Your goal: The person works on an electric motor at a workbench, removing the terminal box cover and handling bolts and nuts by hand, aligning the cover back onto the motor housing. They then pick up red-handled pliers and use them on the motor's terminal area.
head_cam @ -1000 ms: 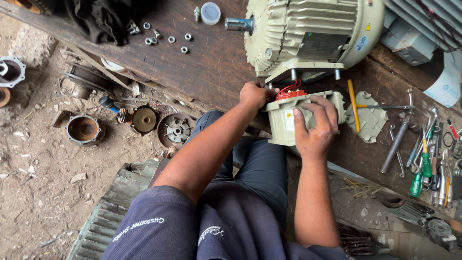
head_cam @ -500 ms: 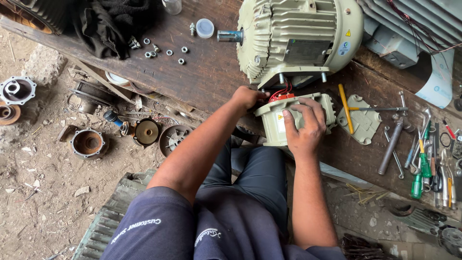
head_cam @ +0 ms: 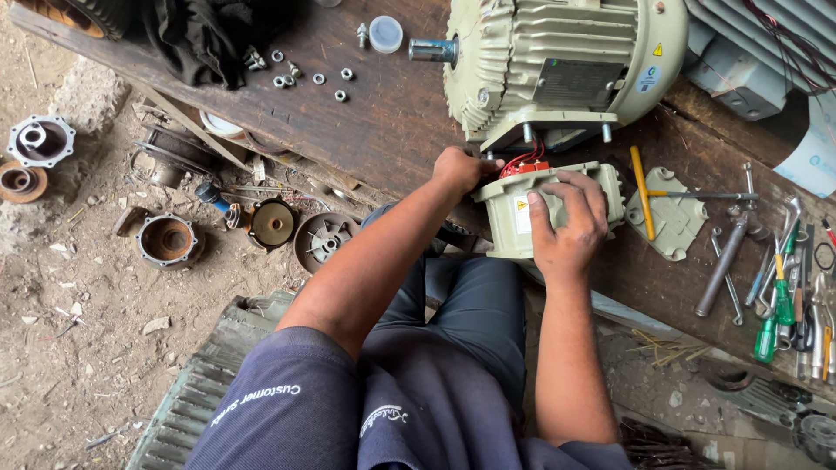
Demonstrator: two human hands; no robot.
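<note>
Right hand (head_cam: 568, 233) spread over the front of the pale green terminal box (head_cam: 547, 207), fingers wrapped across its top edge, gripping it. Box resting on the dark wooden bench (head_cam: 383, 130), right at the near edge, just below the big pale green motor (head_cam: 557, 61) and nearly touching its mounting foot. Red wires (head_cam: 525, 162) showing in the gap between box and motor. Left hand (head_cam: 460, 169) closed at the box's upper left corner, knuckles against the wires; cannot tell what, if anything, sits inside the fist. Both hands thus on the same box, left at its corner, right across its face.

Flat grey cover plate (head_cam: 675, 222) lying just right of the box, a yellow-handled tool (head_cam: 642, 181) across its left edge. Long metal bar (head_cam: 723, 265) and a cluster of spanners and green-handled screwdrivers (head_cam: 788, 296) farther right. Loose nuts and washers (head_cam: 300, 74) scattered on the bench to the upper left, near a black cloth (head_cam: 209, 30) and a small white cap (head_cam: 385, 33). Rusty round motor parts (head_cam: 218, 231) on the dirt floor, well apart from the hands.
</note>
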